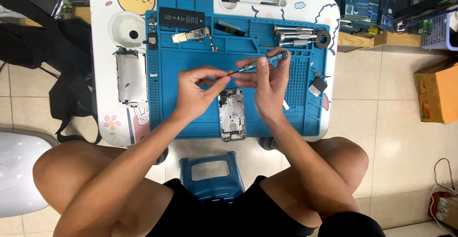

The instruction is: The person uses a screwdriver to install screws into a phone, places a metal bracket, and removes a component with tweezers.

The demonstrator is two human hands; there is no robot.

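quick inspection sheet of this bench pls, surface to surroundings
surface: blue work mat on a white cartoon-print table
job's things: screwdriver; open phone housing
clutter: black battery, circuit board, screen panel, spare drivers
grips: left hand pinches at the driver tip; right hand holds the driver
cables: white cord on the floor
surroundings: blue stool, cardboard box, black bag

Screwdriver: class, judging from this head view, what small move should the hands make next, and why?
Probably lower the screwdriver tip to the phone shell below. The right hand holds it level above the mat, the left hand pinches at its tip, perhaps seating a screw too small to see, and the shell lies open beneath both.
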